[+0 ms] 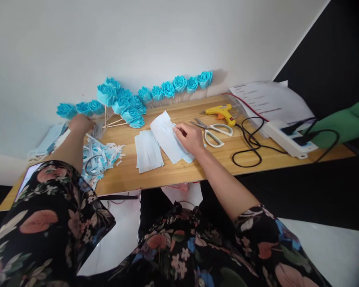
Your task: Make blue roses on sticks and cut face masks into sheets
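Note:
My right hand (191, 138), its fingers curled, rests on the right edge of a pale blue sheet stack (166, 137); whether it pinches a sheet is unclear. Just left of that lies a second stack of pale sheets (148, 151). My left hand (81, 124) reaches to the back left, beside a clear plastic bag (99, 129) and below some blue paper flowers (84, 108); its fingertips are hidden. More blue flowers on wooden sticks (124, 103) are piled right of it. White-handled scissors (213, 130) lie beside my right hand.
Cut scraps (100, 159) heap at the left. A yellow glue gun (222, 114) with a black cord lies right of the scissors. Further right are a white power strip (289, 139), printed papers (265, 99) and a green object (343, 123). Flowers (179, 84) line the wall.

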A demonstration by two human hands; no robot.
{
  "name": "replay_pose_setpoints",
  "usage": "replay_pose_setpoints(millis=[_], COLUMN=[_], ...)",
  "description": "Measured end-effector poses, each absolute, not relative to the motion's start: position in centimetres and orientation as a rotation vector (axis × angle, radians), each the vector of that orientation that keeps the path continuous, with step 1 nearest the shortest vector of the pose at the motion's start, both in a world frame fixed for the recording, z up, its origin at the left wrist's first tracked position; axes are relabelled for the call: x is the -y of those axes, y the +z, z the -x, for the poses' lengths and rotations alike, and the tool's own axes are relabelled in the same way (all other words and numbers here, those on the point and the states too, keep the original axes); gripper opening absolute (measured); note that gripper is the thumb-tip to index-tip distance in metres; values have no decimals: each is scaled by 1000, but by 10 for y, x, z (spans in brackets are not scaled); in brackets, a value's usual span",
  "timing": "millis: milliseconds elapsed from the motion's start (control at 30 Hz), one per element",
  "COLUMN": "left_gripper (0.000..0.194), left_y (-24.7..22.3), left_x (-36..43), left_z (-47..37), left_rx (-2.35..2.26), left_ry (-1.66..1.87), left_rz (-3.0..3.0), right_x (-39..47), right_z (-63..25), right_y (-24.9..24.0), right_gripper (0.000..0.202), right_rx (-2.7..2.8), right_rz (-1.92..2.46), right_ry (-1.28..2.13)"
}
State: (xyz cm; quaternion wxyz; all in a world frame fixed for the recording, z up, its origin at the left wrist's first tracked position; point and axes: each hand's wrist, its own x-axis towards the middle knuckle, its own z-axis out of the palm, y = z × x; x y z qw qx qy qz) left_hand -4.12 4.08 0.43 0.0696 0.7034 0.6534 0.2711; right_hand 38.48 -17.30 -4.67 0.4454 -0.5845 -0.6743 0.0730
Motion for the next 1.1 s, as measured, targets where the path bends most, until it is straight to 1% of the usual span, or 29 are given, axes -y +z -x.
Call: replay_pose_setpoints(millis=[100,300,400,433,533,600,633,667,733,767,867,967,1100], left_gripper=[35,29,19,20,26,27,31,39,62,69,64,57,52], left_y=[0,9,20,24,27,21,16,10,-3,-8,-11,2,5], left_x=[-41,-26,-9,-1,36,69,86,102,129,139,152,148,137], left_z=[41,29,23,18,-13,-48,-68,-89,-129,-146,-175,-173,-145], left_rx=[-2290,-2495,-2529,-2506,-2190,-1811,-1601,-1398,-1057,-931,-770,-757,-862], left_ry=[714,683,862,979,1368,1462,1424,1342,1197,1146,1118,1205,1210], left_rz=[-1898,-1672,-1748,-1793,-1941,-2003,-2002,-1978,-1818,-1728,-1563,-1499,-1570], right_x=[173,173,174,174,175,176,177,178,182,185,195,202,206], right_z=[-384,-385,-385,-385,-386,-384,-383,-380,-375,-372,-370,-383,-413], right_y=[-47,-49,-48,-47,-45,-42,-40,-38,-31,-26,-10,4,9], right_gripper=[26,27,29,30,32,34,34,35,36,37,36,37,32], right_rx=[1673,1682,1682,1683,1673,1652,1639,1627,1617,1626,1701,1760,1810], right_rz=[1451,1457,1466,1461,1396,1341,1320,1304,1276,1260,1214,1244,1590], right_ry=[183,186,194,199,208,216,223,231,246,253,281,290,196])
